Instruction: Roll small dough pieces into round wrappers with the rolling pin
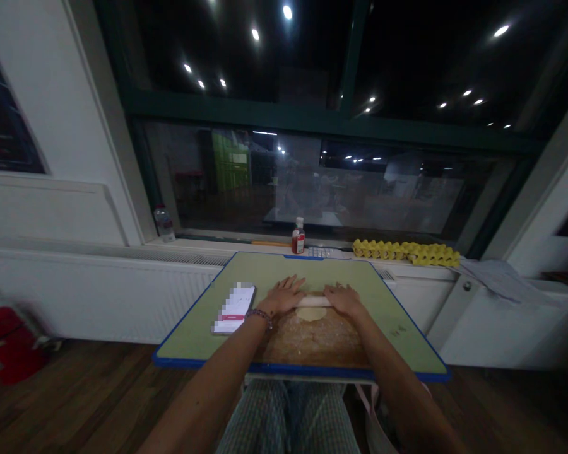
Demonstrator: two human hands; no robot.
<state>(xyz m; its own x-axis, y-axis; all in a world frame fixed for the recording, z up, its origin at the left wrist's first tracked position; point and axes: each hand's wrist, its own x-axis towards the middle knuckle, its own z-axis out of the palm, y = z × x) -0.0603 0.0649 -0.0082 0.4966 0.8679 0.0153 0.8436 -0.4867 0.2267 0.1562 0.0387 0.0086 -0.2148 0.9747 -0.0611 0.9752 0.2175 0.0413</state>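
A pale rolling pin (312, 302) lies crosswise over a wooden board (315, 343). My left hand (283, 296) rests on the pin's left end, its fingers spread and stretched forward. On the right end lies my right hand (344, 297), palm down with the fingers extended over the pin. Just in front of the pin on my side shows a flat, pale round of dough (311, 313), its far part hidden by the pin. White flour is dusted over the board. A beaded bracelet (261, 316) circles my left wrist.
The board sits on a green table (199, 328) with blue edges. Left of it lies a phone (236, 309). On the sill stand a small red-labelled bottle (298, 237), a yellow egg tray (402, 252) and a water bottle (164, 224). A red container (9, 343) stands on the floor.
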